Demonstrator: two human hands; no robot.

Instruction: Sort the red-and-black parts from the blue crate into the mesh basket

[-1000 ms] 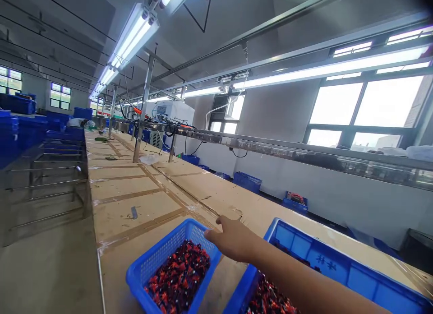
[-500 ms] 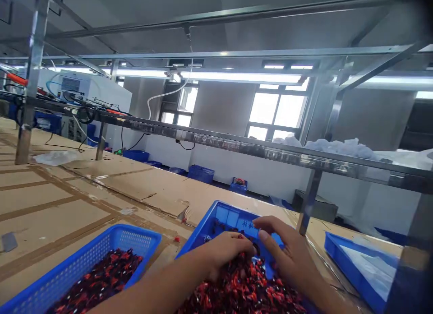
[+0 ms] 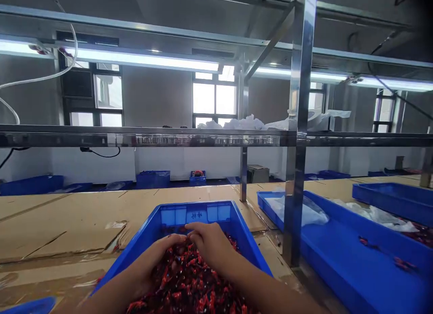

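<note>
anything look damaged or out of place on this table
Yes: the cardboard covering is torn left of the blue bin, its ragged edge breaking the flat surface. A few red bits lie stray in the blue tray at right, apart from the bin's heap.

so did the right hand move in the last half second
Yes, leftward: against the blue tray, the right hand has shifted away from the tray's right side, toward the left hand.

A tube light (image 3: 142, 59) and a blown-out window (image 3: 204, 98) glare above and beyond the right grip (image 3: 214, 246); red pieces (image 3: 404, 264) to its right blur; the corner far up-right darkens.
</note>
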